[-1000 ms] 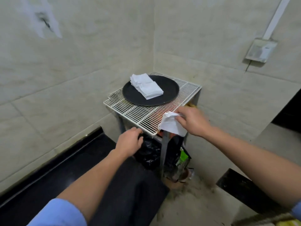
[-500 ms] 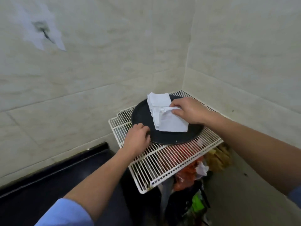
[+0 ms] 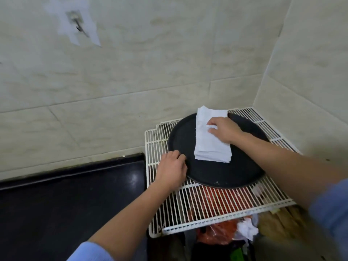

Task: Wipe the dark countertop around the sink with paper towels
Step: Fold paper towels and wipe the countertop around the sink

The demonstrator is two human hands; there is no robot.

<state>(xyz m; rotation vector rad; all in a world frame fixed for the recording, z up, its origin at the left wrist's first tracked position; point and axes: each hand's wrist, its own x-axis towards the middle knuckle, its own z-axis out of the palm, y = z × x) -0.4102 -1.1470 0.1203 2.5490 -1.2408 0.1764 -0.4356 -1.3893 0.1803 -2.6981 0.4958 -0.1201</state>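
Dark bench (image 3: 66, 204) at left, unwiped. Left hand (image 3: 172, 171) brought up to tray (image 3: 226, 174) rim, fingers curled on it. Paper towels (image 3: 211, 146) stacked on tray, far centre; top sheet now pinched by right hand (image 3: 225, 131), moved in from rack (image 3: 207, 208) edge. Wiping judged imminent.

1 head view (close), looking down.

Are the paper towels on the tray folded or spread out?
Folded: the paper towels lie stacked in a neat rectangular pile on the tray.
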